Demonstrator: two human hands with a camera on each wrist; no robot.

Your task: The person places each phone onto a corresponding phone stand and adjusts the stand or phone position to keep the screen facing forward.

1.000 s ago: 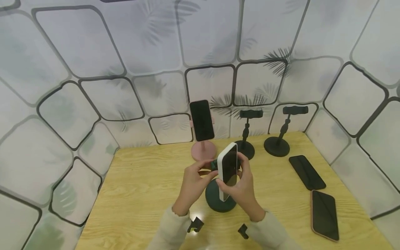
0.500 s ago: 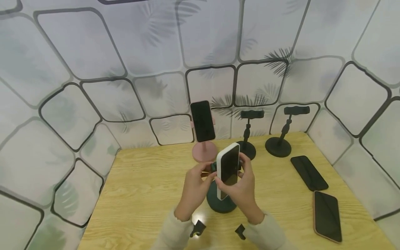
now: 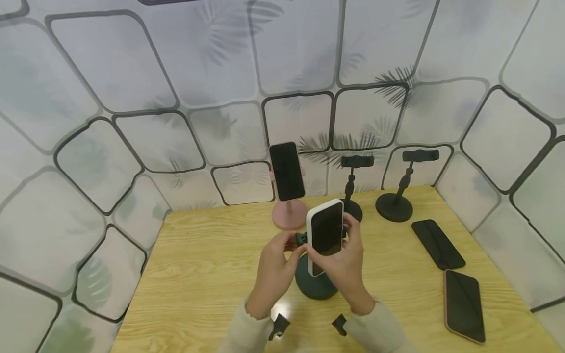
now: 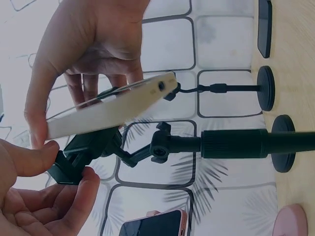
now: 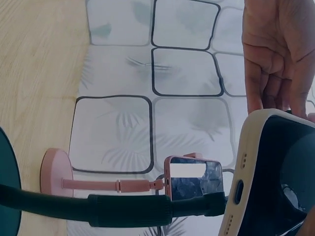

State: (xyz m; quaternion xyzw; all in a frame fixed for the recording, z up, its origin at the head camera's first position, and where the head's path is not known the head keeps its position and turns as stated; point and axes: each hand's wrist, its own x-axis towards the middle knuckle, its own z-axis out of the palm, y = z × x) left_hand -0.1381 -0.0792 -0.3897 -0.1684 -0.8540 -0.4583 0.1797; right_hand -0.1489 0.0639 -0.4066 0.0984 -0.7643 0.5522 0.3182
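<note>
Fitting the white-cased phone (image 3: 327, 229) into the green clamp (image 4: 91, 144) seems underway, left hand (image 3: 274, 264) pinching the clamp, right hand (image 3: 347, 267) gripping the phone, which likely needs seating squarely next.

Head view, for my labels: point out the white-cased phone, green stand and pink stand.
White-cased phone (image 3: 327, 228), head view: its dark screen.
Green stand (image 3: 315, 289), head view: its round base.
Pink stand (image 3: 289, 219), head view: its round base.

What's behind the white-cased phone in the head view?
The green stand, its base and clamp partly visible; beyond, a partly covered black stand. The phone hides the green stem and clamp's middle.
</note>
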